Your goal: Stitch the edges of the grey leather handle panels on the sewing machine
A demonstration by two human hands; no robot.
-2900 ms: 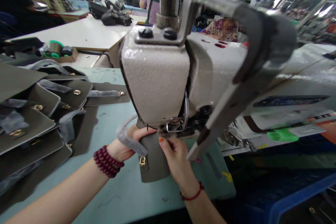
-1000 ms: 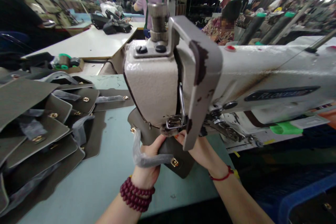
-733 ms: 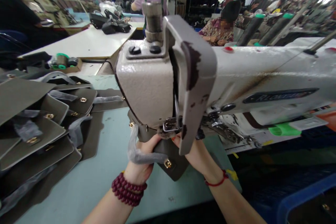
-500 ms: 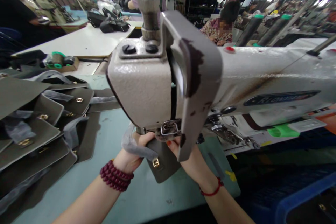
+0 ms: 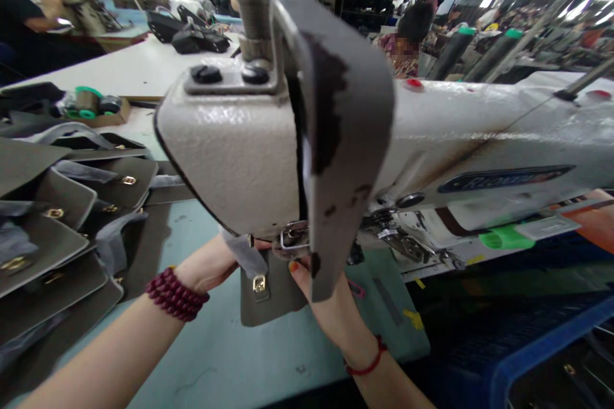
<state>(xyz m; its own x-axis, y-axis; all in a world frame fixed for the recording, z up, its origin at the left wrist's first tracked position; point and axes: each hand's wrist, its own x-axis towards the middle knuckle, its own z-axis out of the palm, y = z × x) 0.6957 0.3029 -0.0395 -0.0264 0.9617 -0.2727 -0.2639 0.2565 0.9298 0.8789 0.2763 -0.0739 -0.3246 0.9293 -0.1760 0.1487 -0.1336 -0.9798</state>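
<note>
A grey-brown bag panel (image 5: 275, 307) with a gold buckle (image 5: 259, 284) and a film-wrapped strap (image 5: 249, 255) lies under the head of a white sewing machine (image 5: 230, 160). My left hand (image 5: 215, 262), below a dark red bead bracelet, grips the panel at its far left side; the machine head and strap hide most of its fingers. My right hand (image 5: 326, 303) holds the panel's right side with the thumb on top. The grey metal guard (image 5: 330, 204) covers part of that hand. Needle and stitching are hidden.
Several similar bag panels (image 5: 71, 230) with buckles are heaped at left. Thread spools (image 5: 89, 103) sit in a box behind them. A blue crate (image 5: 499, 370) stands at lower right. Scraps of yellow tape (image 5: 413, 318) mark the table edge. Other people work at the back.
The panel has turned, its buckle end swinging left, and my left hand has shifted to the left. My right hand stays on the panel. The view has moved slightly.
</note>
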